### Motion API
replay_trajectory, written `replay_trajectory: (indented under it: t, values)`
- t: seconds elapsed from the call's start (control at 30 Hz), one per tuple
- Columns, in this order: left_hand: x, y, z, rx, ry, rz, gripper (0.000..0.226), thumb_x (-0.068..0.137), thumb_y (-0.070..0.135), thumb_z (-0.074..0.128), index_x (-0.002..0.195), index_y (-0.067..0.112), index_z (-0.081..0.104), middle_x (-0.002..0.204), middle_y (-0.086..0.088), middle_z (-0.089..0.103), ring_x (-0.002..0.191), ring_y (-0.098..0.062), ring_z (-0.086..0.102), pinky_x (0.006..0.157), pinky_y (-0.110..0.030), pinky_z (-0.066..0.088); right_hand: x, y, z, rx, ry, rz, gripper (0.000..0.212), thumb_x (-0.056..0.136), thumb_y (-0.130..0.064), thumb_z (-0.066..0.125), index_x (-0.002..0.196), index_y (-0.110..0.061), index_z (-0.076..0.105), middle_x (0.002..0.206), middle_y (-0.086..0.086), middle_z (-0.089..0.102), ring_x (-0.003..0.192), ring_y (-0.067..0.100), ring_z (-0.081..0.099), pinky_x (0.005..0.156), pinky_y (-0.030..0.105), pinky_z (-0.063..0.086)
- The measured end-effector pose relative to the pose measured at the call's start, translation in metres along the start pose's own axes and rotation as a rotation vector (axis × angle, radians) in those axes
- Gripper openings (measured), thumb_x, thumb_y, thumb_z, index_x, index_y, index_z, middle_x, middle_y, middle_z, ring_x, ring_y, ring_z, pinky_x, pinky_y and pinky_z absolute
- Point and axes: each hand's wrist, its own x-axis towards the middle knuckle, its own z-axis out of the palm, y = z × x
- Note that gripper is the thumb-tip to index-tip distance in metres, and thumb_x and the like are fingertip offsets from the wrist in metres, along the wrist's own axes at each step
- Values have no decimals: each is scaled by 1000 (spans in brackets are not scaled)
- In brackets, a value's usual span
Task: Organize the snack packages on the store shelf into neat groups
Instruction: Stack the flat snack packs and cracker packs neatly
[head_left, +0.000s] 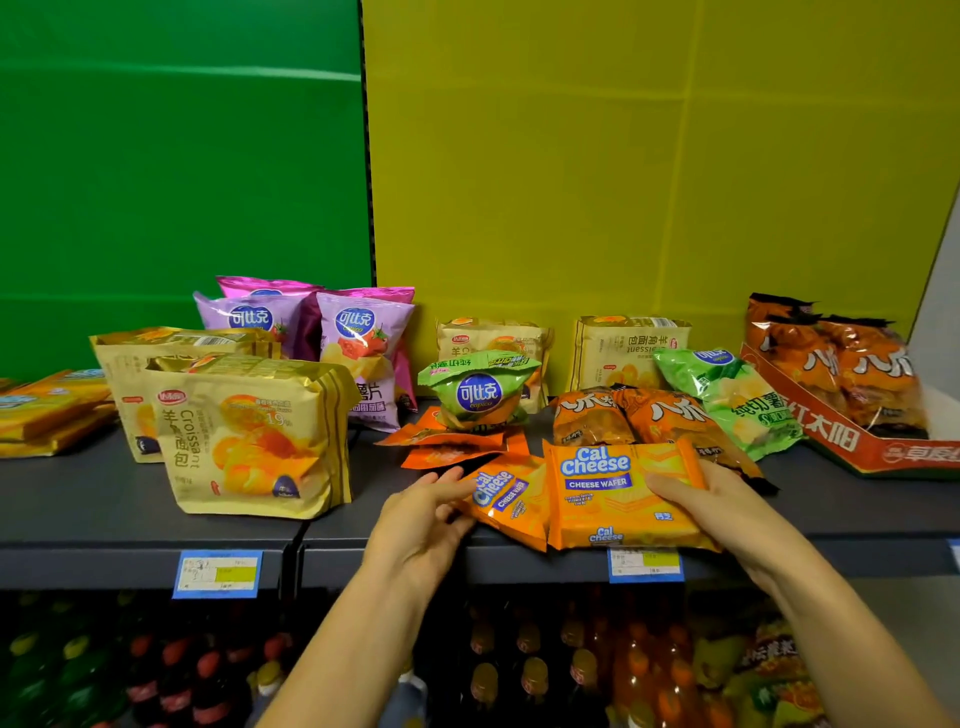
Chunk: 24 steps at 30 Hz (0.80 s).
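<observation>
My left grip closes lightly on the near-left edge of the smaller wafer pack, thumb above and fingers curled against its underside; my right grip pinches the right edge of the larger wafer pack, thumb laid flat across its glossy orange film. Both packs are flat, rectangular and crimped at the ends; they lie between my two grips at the front lip of the dark, matte metal shelf, the larger overlapping the smaller and the smaller tilted. Just beyond my left grip lies a fan of thin, crinkled orange foil sachets with a puffy green crisp bag sitting on them; beyond my right grip, touching the larger pack's far edge, are lumpy orange snack bags. Well off to the left of my left grip stands a pale gold, gusseted croissant bag, upright and softly creased.
</observation>
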Motion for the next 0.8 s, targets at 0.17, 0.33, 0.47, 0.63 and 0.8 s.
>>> replay_trajectory:
  t: [0.17,0.33,0.47,0.63,0.8]
  values:
    - [-5,-15,17,86,5,6,13,78,-17,53,84,-6,58,87,-20,64,69,-24,65,59,-30,57,-2,-1,2,-5,14,-12,36,85,-27,61,120,-20,55,109,6,68,94,23,66,87,38,50]
    - [-1,-18,18,212,14,-31,40,80,-12,53,119,-9,47,115,-29,58,83,-30,62,50,-34,58,-7,-6,-2,48,34,-41,29,86,-22,61,114,-17,57,97,1,68,87,20,65,72,32,50]
    - [-14,-3,-2,298,-15,-36,30,79,-8,54,109,-11,52,103,-28,64,85,-32,65,54,-33,59,-13,-13,-11,135,40,-71,25,85,-16,60,109,-15,56,90,2,67,80,19,63,62,27,45]
    - [-39,30,-48,350,-95,-87,36,71,-4,60,106,-10,58,104,-25,68,83,-32,69,69,-40,60,-23,-26,-9,203,61,-128,50,72,-37,69,117,-18,57,81,3,70,74,20,64,62,30,45]
    - [-73,81,-94,384,-58,26,25,74,-3,49,93,-5,65,86,-22,73,69,-28,72,65,-36,58,-40,-57,18,276,113,-187,39,77,-32,66,112,-16,57,64,-3,68,66,21,60,59,31,46]
